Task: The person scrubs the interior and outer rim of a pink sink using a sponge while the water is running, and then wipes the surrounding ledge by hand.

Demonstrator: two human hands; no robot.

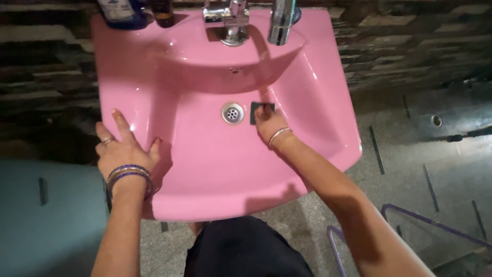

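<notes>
Head view: right hand (270,124) presses a small dark scrub pad (258,111) flat on the pink sink (318,92) bowl, fingers closed over it, just right of the drain (232,113). Left hand (123,151) lies open, holding nothing, on the sink's left rim, well apart from the pad. Open basin lies all round; the tap (281,20) stands behind.

A home bathroom: pink washbasin (215,174), chrome tap (228,23), bottles (120,13), stone floor (425,169).
</notes>
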